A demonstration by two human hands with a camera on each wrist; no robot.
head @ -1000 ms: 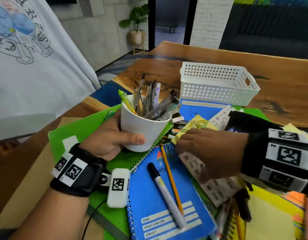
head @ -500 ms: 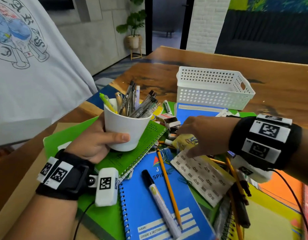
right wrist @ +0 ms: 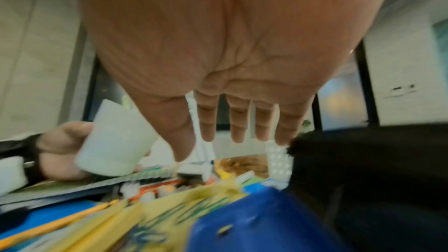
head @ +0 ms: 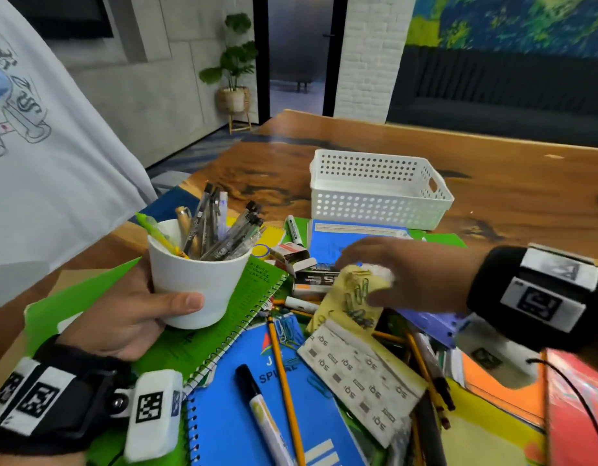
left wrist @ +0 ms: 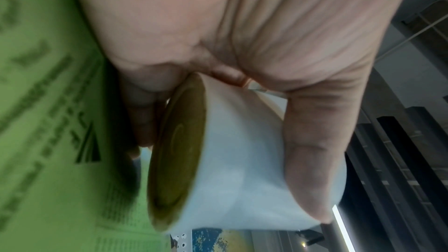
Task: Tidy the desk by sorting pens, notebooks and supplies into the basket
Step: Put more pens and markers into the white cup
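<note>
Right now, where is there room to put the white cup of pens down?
Bare wood lies left of the white basket, beyond the notebooks, and far right of it. The basket itself looks empty. Between the left hand, holding the cup, and the right hand, it is crowded.

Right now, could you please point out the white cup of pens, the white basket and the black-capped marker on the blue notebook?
white cup of pens [head: 203, 290], head view, front wall of the cup.
white basket [head: 374, 205], head view, perforated near wall.
black-capped marker [head: 267, 422], head view, pale barrel below the cap.
</note>
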